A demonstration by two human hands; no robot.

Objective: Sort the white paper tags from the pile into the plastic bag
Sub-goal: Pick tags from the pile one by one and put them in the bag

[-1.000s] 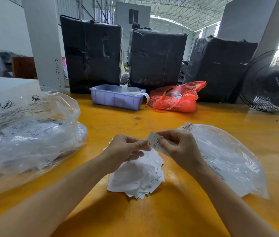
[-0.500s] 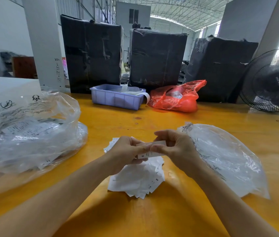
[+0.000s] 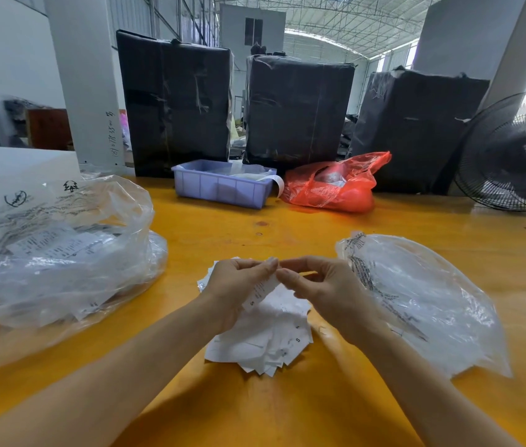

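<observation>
tag [image 3: 260, 293]: was level between hands | now hangs from left hand [image 3: 239, 287]

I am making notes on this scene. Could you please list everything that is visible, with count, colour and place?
table: one, yellow, under everything
tag pile: one, white, centre, below the hands
tag: one, white, between both hands
clear bag: one, right of the pile
big clear bag: one, left side, papers inside
bin: one, lilac, far centre
red bag: one, right of the bin
black bales: three, behind the table
fan: one, black, far right
left hand: holds the tag
right hand: pinches the tag's top
</observation>
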